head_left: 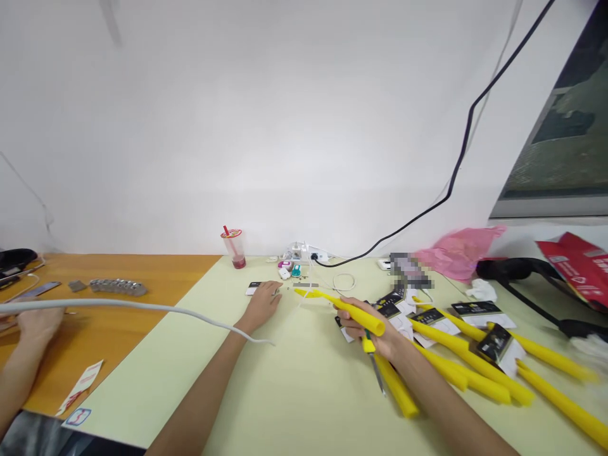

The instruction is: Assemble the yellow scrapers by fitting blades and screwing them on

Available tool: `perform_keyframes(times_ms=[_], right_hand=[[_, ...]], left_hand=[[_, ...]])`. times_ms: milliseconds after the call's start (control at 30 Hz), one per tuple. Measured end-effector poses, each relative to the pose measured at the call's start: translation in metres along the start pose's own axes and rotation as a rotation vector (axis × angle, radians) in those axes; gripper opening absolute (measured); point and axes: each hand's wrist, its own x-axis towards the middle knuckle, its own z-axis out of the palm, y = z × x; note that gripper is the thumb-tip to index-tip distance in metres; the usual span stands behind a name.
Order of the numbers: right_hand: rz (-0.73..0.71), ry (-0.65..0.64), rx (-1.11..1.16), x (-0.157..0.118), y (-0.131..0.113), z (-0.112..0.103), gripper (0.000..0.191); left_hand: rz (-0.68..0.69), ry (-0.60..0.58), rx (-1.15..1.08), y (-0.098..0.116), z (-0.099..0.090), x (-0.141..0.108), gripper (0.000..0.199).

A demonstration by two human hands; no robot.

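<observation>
We see yellow tubes (365,318) of smooth plastic, printed paper cards (496,342), a smooth, matt pale-green worktop (266,392), and a crinkled, thin plastic pink bag (463,250).

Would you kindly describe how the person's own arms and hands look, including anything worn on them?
The left hand and right hand are ungloved. The left forearm and right forearm are bare as far as the picture shows, with no sleeve, watch or bracelet visible. Any rings are too small to tell.
</observation>
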Motion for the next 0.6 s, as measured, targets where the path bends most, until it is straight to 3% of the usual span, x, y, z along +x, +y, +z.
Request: perform_keyframes(times_ms=[133,233,333,400,600], right_hand=[[0.06,0.06,0.019,0.006,0.02,-0.001,0.019],[0.027,0.168,-0.087,0.01,0.023,-0.004,0.019],[0.001,0.283,-0.26,0.008,0.017,-0.01,0.018],[-0.003,0.292,-0.32,0.004,0.011,-0.014,0.017],[-0.034,0.372,-0.289,-0.005,-0.004,-0.016,0.01]], left_hand=[[-0.022,-0.032,0.038,-0.008,0.004,-0.001,0.019],[-0.021,-0.099,0.15,-0.011,0.003,0.0,0.019],[-0.004,-0.15,0.333,-0.012,0.002,0.001,0.027],[-0.005,-0.14,0.394,-0.013,0.002,0.002,0.029],[-0.068,-0.077,0.477,-0.017,0.002,0.006,0.023]])
